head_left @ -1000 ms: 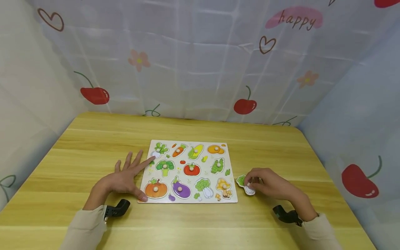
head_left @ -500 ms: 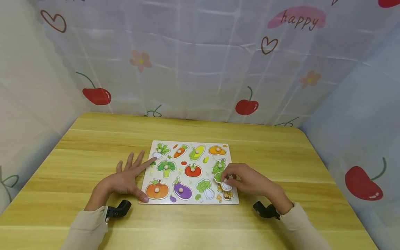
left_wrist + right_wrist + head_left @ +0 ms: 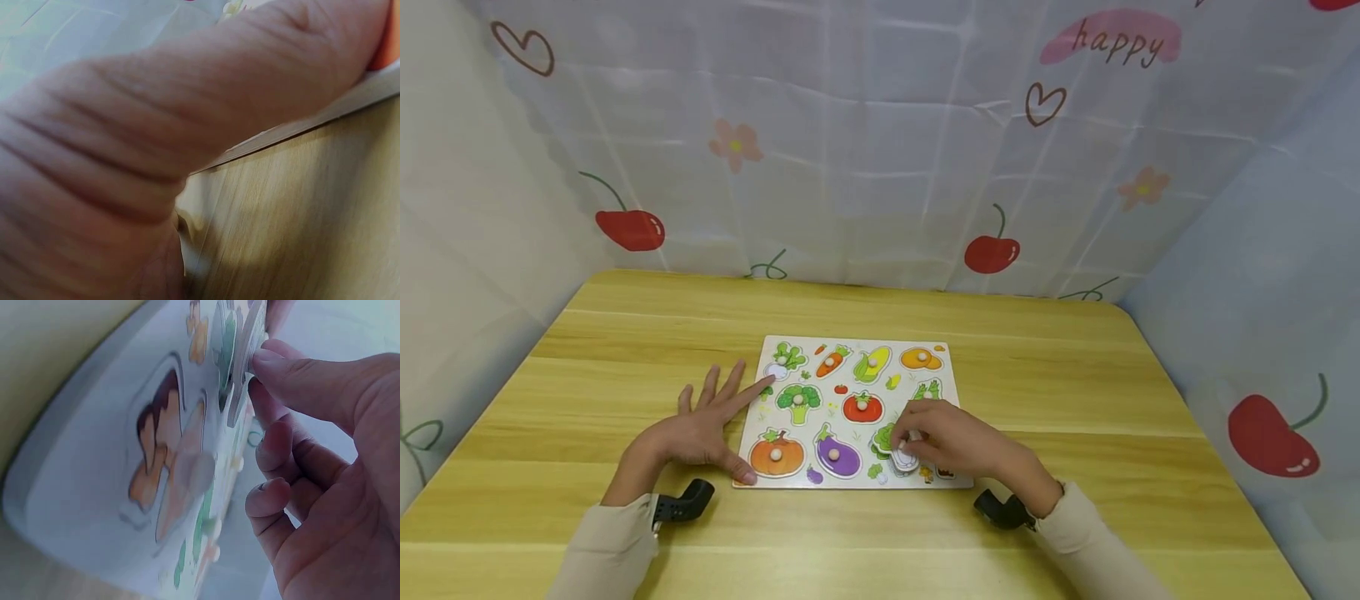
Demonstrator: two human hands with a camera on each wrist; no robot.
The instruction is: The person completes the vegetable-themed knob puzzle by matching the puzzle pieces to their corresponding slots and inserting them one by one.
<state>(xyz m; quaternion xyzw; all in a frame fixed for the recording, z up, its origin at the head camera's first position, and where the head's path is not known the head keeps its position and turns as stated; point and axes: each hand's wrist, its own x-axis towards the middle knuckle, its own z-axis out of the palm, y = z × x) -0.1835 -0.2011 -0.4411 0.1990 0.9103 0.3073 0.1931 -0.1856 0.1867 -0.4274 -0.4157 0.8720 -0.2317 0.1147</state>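
Observation:
A white wooden knob puzzle board with vegetable pictures lies flat on the table. My left hand spreads along its left side, index fingertip near the white radish piece and thumb tip on the lower left corner. In the left wrist view the thumb fills much of the picture. Over the lower right of the board, my right hand pinches a bok choy puzzle piece at its knob. The right wrist view shows this piece edge-on, close over the board. The right hand partly covers the mushroom piece.
Pieces with knobs sit in the board, among them a pumpkin, an eggplant, a tomato and a broccoli. The wooden table extends around it. A cherry-patterned curtain hangs behind.
My right hand has carried the bok choy piece leftward from the table beside the board, across the mushroom, onto the printed bok choy spot. The left hand has stayed in place.

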